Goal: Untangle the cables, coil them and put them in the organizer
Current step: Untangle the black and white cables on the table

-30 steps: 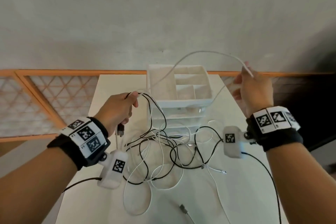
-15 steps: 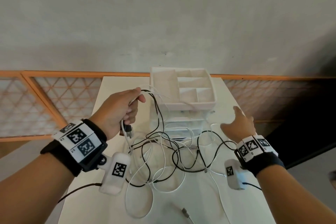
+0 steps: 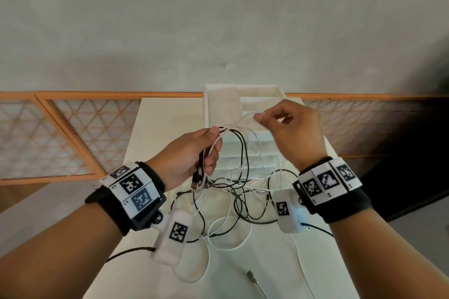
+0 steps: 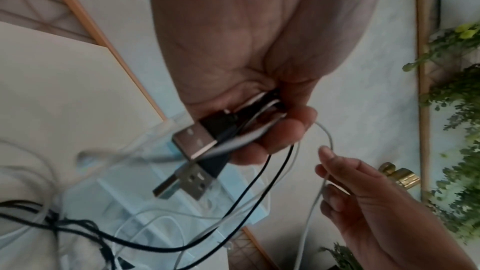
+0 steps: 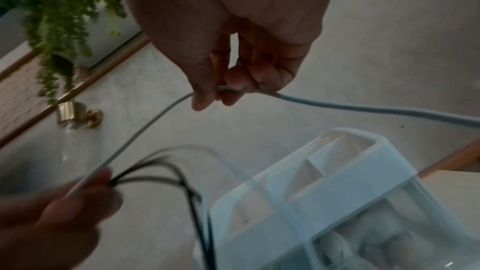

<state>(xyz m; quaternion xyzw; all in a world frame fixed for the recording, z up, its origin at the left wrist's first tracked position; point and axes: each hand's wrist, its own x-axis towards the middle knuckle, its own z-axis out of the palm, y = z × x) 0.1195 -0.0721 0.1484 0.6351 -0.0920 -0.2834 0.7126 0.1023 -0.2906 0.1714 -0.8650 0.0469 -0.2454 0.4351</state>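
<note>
My left hand [image 3: 194, 153] grips a bundle of black and white cable ends above the table, with two black USB plugs [image 4: 194, 145] sticking out below its fingers. My right hand [image 3: 289, 126] pinches a white cable [image 5: 145, 130] between thumb and fingers, close to the left hand, in front of the white organizer [image 3: 218, 104]. That white cable runs from the left hand's grip to the right hand's pinch [image 5: 221, 91]. A tangle of black and white cables [image 3: 233, 201] lies on the white table [image 3: 155, 128] below both hands.
The organizer [image 5: 337, 180] has open compartments on top and clear drawers below. A loose grey connector [image 3: 251, 275] lies near the table's front edge. Behind the table run an orange-framed lattice panel [image 3: 73, 133] and a grey wall. Green plants [image 4: 462, 110] hang nearby.
My right hand let go of the white cable, dropped toward the table, then rose and pinched the white cable near the left hand. The left hand lifted slightly with its bundle.
</note>
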